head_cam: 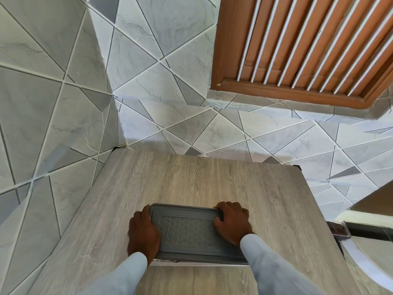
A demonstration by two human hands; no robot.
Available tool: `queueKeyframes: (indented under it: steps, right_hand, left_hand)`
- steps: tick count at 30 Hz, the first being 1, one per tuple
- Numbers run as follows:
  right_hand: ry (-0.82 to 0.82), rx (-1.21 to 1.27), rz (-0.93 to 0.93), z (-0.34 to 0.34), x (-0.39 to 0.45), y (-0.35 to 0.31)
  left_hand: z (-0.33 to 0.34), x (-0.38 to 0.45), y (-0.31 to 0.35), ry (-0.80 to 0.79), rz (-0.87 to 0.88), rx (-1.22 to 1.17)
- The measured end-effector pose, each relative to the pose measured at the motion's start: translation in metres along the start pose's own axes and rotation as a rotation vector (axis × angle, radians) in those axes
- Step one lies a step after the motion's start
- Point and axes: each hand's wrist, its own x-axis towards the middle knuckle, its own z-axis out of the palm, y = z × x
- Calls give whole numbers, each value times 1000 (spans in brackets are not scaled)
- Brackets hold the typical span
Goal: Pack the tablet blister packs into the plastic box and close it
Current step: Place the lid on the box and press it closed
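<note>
Grey rectangular plastic box (189, 233) with dimpled lid on, lying on grey wood-grain table (191, 177), left hand (143, 233) and right hand (232, 222) pressed flat on its ends, fingers curled over the far rim, blister packs unseen

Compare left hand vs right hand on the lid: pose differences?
The left hand sits on the lid's left end with its thumb up the left edge; the right hand sits on the right end with fingers curled over the far right corner. The left hand lies lower, nearer the person; the right hand reaches farther up. Both press flat on the grey lid, and both wear pale blue sleeves.
</note>
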Motion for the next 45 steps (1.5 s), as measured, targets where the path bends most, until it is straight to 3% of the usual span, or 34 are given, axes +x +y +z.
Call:
queueKeyframes:
  steps: [7,16,22,29,37,41,45]
  right_hand:
    - [-206,74,61,-23,18,-12]
    - [-247,81,56,-19,20,-14]
    - [-172,-17,22,-6,18,-11]
    - [116,-74,-63,14,6,-4]
    - [134,-153,-64,16,-7,8]
    - [156,-124,60,21,-19,19]
    - [272,-105,50,29,-40,24]
  left_hand:
    - [-2,3,0,6,-11,-67]
    - [-1,1,-2,21,-11,-84]
    - [-2,-2,-6,3,3,-84]
    - [-3,-3,-7,6,-67,-92]
    - [-1,-7,-9,-10,-88,-119]
    - [-1,-7,-11,-34,-71,-84]
    - [0,-8,-11,-75,8,2]
